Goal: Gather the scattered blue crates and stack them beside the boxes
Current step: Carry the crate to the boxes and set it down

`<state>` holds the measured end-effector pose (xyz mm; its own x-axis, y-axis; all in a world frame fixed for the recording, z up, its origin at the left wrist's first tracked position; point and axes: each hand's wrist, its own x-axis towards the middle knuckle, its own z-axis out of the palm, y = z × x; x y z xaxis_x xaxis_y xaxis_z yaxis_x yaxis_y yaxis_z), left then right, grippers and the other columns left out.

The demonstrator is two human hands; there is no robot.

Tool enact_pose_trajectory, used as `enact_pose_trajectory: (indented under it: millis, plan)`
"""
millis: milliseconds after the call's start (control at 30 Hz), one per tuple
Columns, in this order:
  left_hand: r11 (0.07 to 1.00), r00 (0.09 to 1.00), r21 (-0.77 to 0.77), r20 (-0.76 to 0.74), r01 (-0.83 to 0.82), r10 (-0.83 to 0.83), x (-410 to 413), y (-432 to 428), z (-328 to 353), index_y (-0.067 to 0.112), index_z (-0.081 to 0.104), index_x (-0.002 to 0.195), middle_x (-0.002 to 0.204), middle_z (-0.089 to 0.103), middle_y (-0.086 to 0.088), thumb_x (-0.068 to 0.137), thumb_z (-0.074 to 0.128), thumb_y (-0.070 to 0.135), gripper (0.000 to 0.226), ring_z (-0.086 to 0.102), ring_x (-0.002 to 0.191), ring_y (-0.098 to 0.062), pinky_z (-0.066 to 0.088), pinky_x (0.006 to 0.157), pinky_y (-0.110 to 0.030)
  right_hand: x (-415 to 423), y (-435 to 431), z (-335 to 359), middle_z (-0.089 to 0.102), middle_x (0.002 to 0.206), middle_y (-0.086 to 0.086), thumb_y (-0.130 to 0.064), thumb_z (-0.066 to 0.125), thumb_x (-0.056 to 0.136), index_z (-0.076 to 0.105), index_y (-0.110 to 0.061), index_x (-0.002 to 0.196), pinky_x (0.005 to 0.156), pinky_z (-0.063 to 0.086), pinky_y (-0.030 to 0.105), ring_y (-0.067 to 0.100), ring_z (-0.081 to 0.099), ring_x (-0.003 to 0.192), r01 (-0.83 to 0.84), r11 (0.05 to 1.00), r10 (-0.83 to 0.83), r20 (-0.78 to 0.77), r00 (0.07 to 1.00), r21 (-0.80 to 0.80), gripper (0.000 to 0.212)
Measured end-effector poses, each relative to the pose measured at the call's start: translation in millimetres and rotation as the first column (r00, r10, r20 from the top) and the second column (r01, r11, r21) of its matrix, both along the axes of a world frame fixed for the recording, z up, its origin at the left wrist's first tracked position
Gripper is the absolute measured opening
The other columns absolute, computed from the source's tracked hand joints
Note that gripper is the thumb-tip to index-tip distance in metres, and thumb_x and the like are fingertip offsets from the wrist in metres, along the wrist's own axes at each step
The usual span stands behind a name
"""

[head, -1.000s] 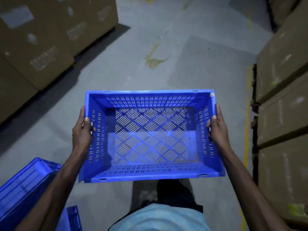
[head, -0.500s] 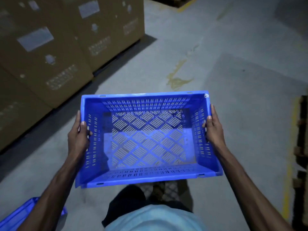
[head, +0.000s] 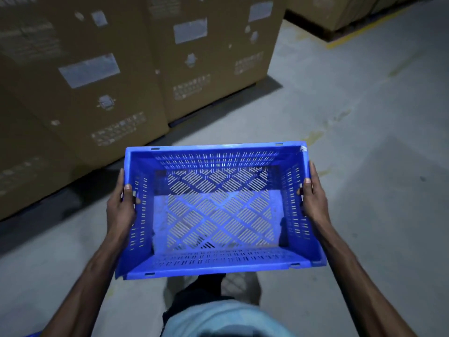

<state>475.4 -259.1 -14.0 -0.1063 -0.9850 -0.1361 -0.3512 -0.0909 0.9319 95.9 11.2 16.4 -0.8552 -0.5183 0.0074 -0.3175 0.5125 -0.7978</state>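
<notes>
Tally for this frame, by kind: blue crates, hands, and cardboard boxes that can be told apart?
Blue crate: 1; blue sliver at lower-left edge not counted.
Hands: 2, left hand and right hand, both gripping it.
Cardboard boxes: at least 3; more cut off.
Total: 6.

Dim overall; dark shadows on the grey concrete floor (head: 364, 142) beneath the motion-blurred brown cardboard boxes (head: 97, 76); wide-angle bending at the edges.

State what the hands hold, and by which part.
Left hand and right hand grip the blue crate by its opposite short side walls.
</notes>
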Motion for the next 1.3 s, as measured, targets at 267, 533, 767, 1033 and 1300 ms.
enact_pose_trajectory:
  millis: [267,533,767,1033,1300]
  plan:
    - [0.994,0.994,0.032,0.035,-0.101,0.100,-87,-131,-7,0.075,0.039,0.134,0.076,0.060,-0.005,0.108,0.045,0.039,0.044,0.045,0.059,-0.018,0.039,0.069,-0.035,-117,-169,-2,0.059,0.132,-0.004,-0.066,0.029,0.098,0.023,-0.069,0.147,0.100,0.048,0.048,0.019,0.056,0.106,-0.131,0.990,0.132,-0.016,0.991,0.060,0.050]
    - [0.974,0.973,0.066,0.094,-0.217,0.210,-167,-215,-30,0.076,0.037,0.135,0.078,0.060,-0.006,0.108,0.044,0.043,0.044,0.049,0.064,-0.021,0.043,0.068,-0.038,-224,-318,-26,0.051,0.152,-0.016,-0.065,0.028,0.096,0.022,-0.070,0.146,0.105,0.049,0.050,0.027,0.066,0.116,-0.299,0.949,0.294,0.060,0.954,0.104,0.050]
    - [0.932,0.922,0.083,0.196,-0.353,0.332,-252,-257,-63,0.074,0.035,0.137,0.078,0.061,-0.002,0.109,0.043,0.043,0.043,0.051,0.066,-0.020,0.043,0.073,-0.038,-323,-434,-82,0.050,0.143,-0.022,-0.052,0.029,0.104,0.022,-0.062,0.151,0.099,0.048,0.036,0.028,0.065,0.116,-0.442,0.886,0.418,0.173,0.892,0.137,0.048]
    - [0.862,0.859,0.145,0.259,-0.486,0.441,-319,-298,-156,0.068,0.036,0.141,0.080,0.059,0.001,0.108,0.043,0.043,0.042,0.047,0.065,-0.018,0.041,0.073,-0.036,-393,-536,-190,0.054,0.132,-0.021,-0.046,0.029,0.109,0.021,-0.057,0.154,0.093,0.043,0.031,0.028,0.066,0.111,-0.535,0.822,0.493,0.227,0.840,0.195,0.047]
    - [0.820,0.830,0.181,0.266,-0.543,0.491,-339,-339,-364,0.060,0.035,0.149,0.081,0.058,-0.001,0.109,0.041,0.040,0.045,0.047,0.066,-0.018,0.042,0.060,-0.031,-416,-610,-392,0.068,0.118,0.002,-0.041,0.032,0.111,0.024,-0.051,0.157,0.084,0.042,0.029,0.027,0.066,0.096,-0.560,0.789,0.522,0.203,0.828,0.252,0.048]
